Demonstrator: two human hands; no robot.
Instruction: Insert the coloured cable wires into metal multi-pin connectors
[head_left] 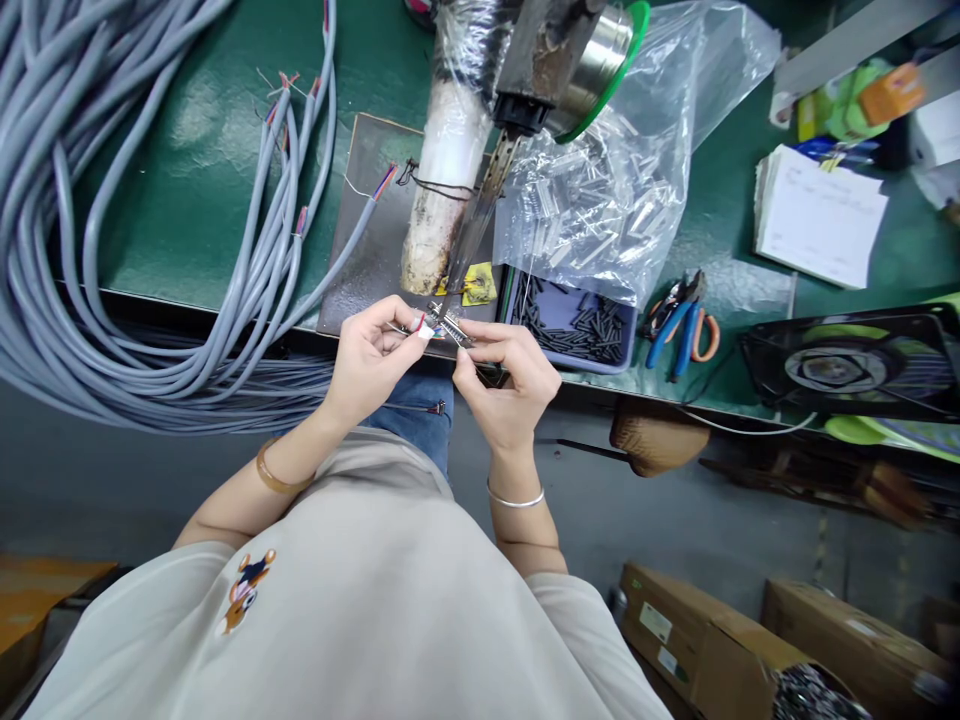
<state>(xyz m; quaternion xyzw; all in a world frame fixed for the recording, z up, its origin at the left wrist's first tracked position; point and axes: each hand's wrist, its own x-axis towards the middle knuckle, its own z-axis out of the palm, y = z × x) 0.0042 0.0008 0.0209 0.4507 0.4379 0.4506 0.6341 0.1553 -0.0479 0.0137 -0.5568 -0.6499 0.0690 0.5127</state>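
My left hand (373,352) pinches the stripped end of a grey cable, its thin coloured wires (421,326) poking out between thumb and fingers. My right hand (504,378) is closed in a pinch on a small clear tube piece (454,328) that meets those wires. Both hands hover at the near edge of the green bench (187,200), just below the tip of a soldering iron (480,215) clamped on a stand wrapped in plastic.
A thick bundle of grey cables (90,250) fills the left. A clear bag of small tubes (600,190), a tray of black sleeves (577,325), blue and orange cutters (682,325), a paper pad (817,215) and a fan (847,365) lie right. Cardboard boxes (712,640) stand on the floor.
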